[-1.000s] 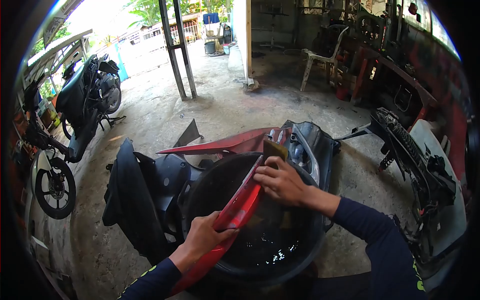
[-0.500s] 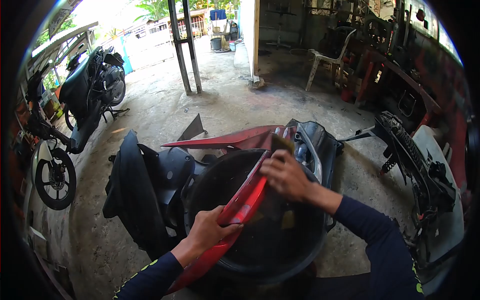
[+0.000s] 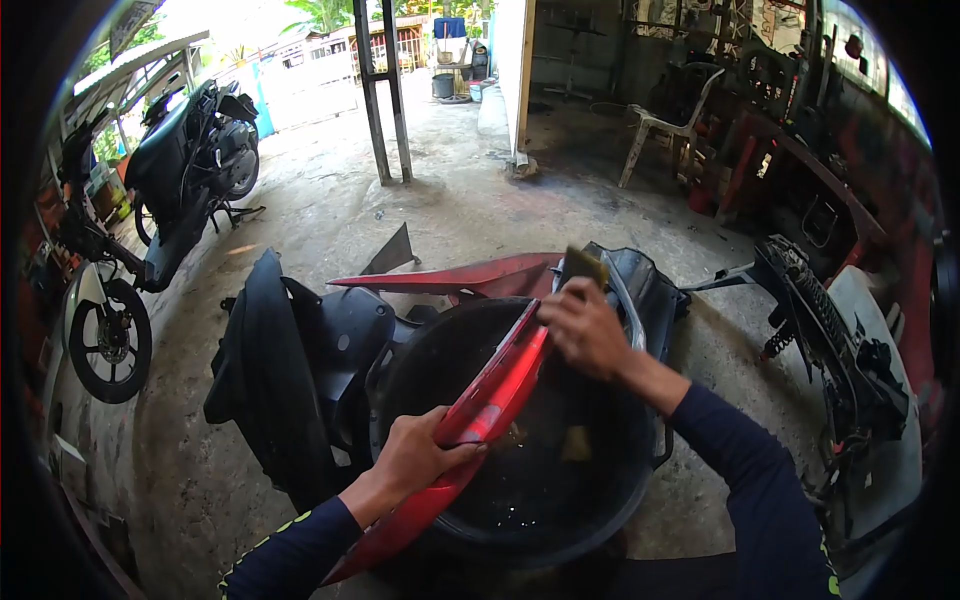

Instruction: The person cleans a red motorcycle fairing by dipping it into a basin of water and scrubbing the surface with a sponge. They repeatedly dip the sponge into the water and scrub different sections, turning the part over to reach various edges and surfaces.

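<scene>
A long red motorcycle fairing panel [image 3: 490, 405] slants over a round black tub [image 3: 610, 520]. My left hand [image 3: 412, 455] is closed around the panel's middle, thumb on its near face. At the panel's upper end, my right hand [image 3: 590, 330] pinches a thin, dark olive sheet of sandpaper [image 3: 583, 267], which stands up past the fingers. The fingertips are right at the panel's edge. Inside the tub is dark water with a small yellowish piece [image 3: 577, 443] in it. Grey scuffed patches show on the panel.
Black plastic body parts [image 3: 285, 370] lie left of the tub. Behind it are another red panel [image 3: 450, 277] and a dark grey part [image 3: 640, 285]. A stripped motorcycle frame [image 3: 820, 330] stands right, parked motorcycles [image 3: 190, 150] left. Further back are a metal post [image 3: 378, 100] and a plastic chair [image 3: 670, 125].
My right hand has shifted slightly right and down along the panel's upper end, and the sandpaper now sticks up more clearly. My left hand keeps its hold. The view has moved slightly.
</scene>
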Demonstrator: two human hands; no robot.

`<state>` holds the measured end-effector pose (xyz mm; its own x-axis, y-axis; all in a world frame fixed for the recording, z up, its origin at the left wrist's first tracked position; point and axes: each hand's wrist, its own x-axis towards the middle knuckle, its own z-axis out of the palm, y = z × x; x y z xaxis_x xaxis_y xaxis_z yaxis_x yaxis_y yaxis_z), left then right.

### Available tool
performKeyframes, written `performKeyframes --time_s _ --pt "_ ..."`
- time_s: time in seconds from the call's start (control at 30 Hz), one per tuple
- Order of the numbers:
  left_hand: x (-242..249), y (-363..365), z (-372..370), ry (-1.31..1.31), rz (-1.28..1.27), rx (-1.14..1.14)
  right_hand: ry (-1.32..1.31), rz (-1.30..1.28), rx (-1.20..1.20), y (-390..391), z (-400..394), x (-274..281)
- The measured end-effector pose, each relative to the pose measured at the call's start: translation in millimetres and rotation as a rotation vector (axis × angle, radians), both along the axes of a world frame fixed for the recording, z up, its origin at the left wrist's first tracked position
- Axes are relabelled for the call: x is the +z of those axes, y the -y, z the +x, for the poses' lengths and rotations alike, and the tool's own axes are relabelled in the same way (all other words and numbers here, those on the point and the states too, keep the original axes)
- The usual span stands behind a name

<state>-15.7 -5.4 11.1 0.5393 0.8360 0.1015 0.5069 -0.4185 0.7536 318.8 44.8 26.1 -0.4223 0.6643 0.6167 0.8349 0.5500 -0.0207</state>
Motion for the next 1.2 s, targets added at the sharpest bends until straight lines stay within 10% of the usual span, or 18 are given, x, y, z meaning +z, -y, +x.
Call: performKeyframes --time_s 0.4,1.2 --pt "-1 1 0 -0.021 0.073 -0.019 0.025 -0.010 0.209 32 -34 -5" --pt "6 7 4 -0.032 0.018 -0.016 -0.039 -0.232 -0.213 29 38 14"
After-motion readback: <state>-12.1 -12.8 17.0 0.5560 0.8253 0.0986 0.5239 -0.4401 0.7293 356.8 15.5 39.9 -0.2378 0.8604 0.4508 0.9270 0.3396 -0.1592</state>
